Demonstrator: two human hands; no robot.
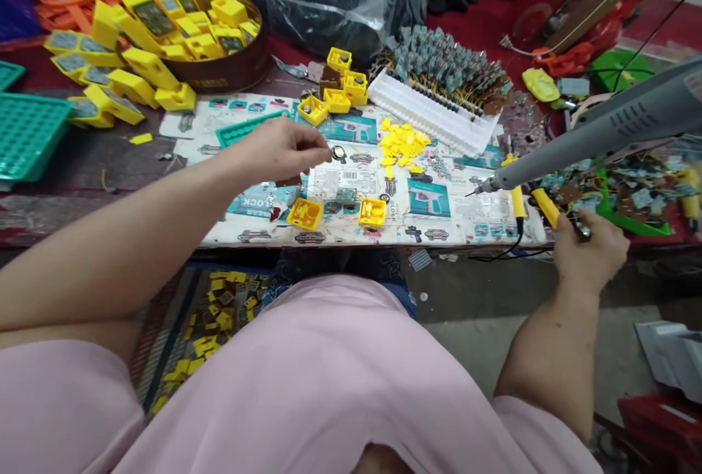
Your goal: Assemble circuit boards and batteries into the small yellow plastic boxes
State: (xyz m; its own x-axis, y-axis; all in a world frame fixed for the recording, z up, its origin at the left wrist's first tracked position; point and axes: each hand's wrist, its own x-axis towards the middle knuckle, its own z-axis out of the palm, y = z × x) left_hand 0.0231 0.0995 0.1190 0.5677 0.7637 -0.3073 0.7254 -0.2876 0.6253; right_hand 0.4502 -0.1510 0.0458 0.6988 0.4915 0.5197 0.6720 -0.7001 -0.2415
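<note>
My left hand (285,151) reaches over the printed cardboard sheet (455,207) on the bench and pinches a small round metal part (338,153) between its fingertips. Two open yellow plastic housings (305,213) (373,211) lie just below it near the front edge. My right hand (589,249) is closed round the yellow handle of a soldering iron (545,207) at the right end of the sheet. A grey tool (597,139) hangs slanted above that hand, its tip pointing left.
A round tin (230,68) of yellow housings stands at the back left, with more spilled beside it. A white rack (433,117), wired circuit boards (447,64), small yellow clips (403,145) and green trays (27,134) surround the sheet. Finished yellow pieces fill a box (219,313) on the floor.
</note>
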